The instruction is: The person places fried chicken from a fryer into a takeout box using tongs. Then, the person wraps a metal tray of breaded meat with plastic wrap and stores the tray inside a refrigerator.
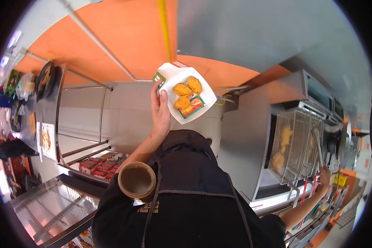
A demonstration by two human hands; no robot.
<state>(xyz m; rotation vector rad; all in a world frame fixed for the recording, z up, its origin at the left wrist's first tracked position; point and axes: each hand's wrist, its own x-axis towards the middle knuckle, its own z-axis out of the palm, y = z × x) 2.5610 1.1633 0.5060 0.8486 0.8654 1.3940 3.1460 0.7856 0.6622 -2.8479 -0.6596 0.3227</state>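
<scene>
A steel fryer [244,142] is standing on my right, with wire baskets [294,159] resting on it. Out in front of me, my left hand [161,109] is gripping a white carton [175,76] by its edge. My right hand [324,177] is grasping a long metal utensil [318,149] by the baskets. Golden pieces [286,135] are lying in one basket; inside the carton, a red-and-green packet [193,108] is sitting beside three breaded nuggets [194,85].
</scene>
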